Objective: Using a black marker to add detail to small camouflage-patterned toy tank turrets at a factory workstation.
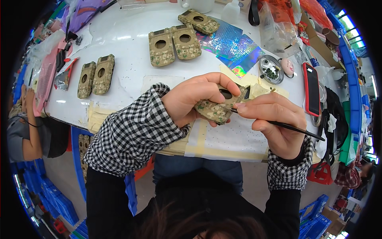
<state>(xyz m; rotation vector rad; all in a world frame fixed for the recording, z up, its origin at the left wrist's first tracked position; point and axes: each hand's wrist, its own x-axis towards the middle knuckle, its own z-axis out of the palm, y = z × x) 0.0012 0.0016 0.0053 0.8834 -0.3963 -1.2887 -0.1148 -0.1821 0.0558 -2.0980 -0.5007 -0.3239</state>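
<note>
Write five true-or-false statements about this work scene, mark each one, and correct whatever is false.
1. The left hand holds a camouflage-patterned shell. True.
2. The right hand holds a pair of scissors. False: it holds a slender black tool.
3. Two more camouflage shells lie side by side to the left of the left hand. True.
4. The round dish with small dark green pieces lies left of the held shell. False: it lies to the right of it.
5. Both sleeve cuffs have a black-and-white check. True.
</note>
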